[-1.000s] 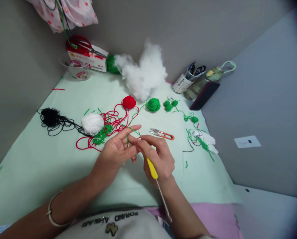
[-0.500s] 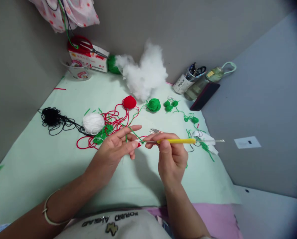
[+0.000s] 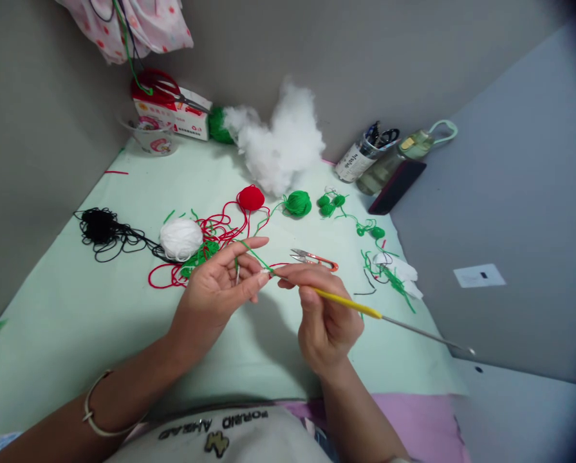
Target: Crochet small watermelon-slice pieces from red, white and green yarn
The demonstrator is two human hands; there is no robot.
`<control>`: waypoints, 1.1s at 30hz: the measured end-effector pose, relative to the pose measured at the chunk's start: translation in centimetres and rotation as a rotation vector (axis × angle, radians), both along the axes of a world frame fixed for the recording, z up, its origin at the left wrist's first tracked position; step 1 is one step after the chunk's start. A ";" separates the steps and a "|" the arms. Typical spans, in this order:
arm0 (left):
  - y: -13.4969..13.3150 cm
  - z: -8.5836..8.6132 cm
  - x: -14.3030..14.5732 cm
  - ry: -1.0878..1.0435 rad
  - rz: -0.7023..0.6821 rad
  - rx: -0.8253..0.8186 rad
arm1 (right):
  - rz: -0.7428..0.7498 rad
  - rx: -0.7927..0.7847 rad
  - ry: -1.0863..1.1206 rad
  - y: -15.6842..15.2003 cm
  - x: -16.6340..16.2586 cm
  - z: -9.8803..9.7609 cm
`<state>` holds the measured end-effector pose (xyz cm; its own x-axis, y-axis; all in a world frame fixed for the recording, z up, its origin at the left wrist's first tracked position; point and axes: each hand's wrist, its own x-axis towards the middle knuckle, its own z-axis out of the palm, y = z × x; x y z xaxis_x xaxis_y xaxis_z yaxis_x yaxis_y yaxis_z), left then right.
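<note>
My left hand (image 3: pixel 227 283) pinches the yarn piece (image 3: pixel 267 272), forefinger out, seemingly tensioning the green strand (image 3: pixel 257 257), while my right hand (image 3: pixel 330 315) grips the yellow-handled hook (image 3: pixel 348 301).

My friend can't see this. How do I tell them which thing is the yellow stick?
Start at the pale green tabletop and find the right hand held over it. The yellow stick is in that hand's fingers, its thin silver end poking out to the right. It has a yellow handle, while the small snips just beyond the hand have an orange one.
</note>
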<state>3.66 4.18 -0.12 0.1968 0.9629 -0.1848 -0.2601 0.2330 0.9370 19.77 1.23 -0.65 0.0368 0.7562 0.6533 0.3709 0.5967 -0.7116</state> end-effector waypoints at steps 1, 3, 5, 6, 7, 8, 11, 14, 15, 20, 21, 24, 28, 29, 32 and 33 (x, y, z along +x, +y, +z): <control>0.0 0.0 0.1 -0.002 0.003 -0.001 | -0.003 0.024 -0.035 0.0 0.0 0.0; -0.1 0.1 0.3 -0.011 0.005 -0.006 | -0.010 0.065 -0.102 0.1 0.0 -0.2; -0.2 0.3 0.5 -0.029 0.005 -0.017 | -0.012 0.096 -0.186 0.3 0.0 -0.4; -0.3 0.3 0.6 -0.040 0.003 -0.024 | -0.008 0.101 -0.215 0.3 0.0 -0.5; -0.4 0.4 0.7 -0.051 -0.001 -0.029 | -0.008 0.102 -0.222 0.4 -0.1 -0.5; -0.5 0.5 0.7 -0.058 -0.004 -0.032 | -0.015 0.101 -0.200 0.4 -0.1 -0.5; -0.4 0.5 0.6 -0.061 -0.025 -0.044 | -0.063 0.043 0.003 0.4 -0.2 -0.3; -0.2 0.4 0.3 -0.098 -0.072 -0.073 | -0.033 -0.136 0.254 0.6 -0.1 0.1; -0.1 0.4 0.2 -0.122 -0.085 -0.084 | 0.003 -0.196 0.329 0.7 0.0 0.2; 0.1 0.7 0.2 -0.191 -0.098 -0.139 | 0.103 -0.331 0.460 1.1 0.5 0.3; 0.0 0.7 0.2 -0.189 -0.096 -0.142 | 0.100 -0.336 0.458 1.1 0.5 0.3; 0.0 0.6 0.1 -0.162 -0.100 -0.132 | 0.080 -0.305 0.416 0.8 0.5 0.4; 0.1 0.2 0.2 -0.115 -0.106 -0.061 | 0.029 -0.171 0.204 0.3 0.4 0.5; 0.1 0.1 0.3 -0.109 -0.102 -0.042 | 0.019 -0.122 0.139 0.2 0.4 0.4; 0.1 0.1 0.5 -0.102 -0.071 -0.018 | -0.019 0.024 -0.087 0.0 0.5 0.1; 0.1 0.2 0.6 -0.108 -0.066 -0.025 | -0.051 0.057 -0.186 -0.1 0.6 0.0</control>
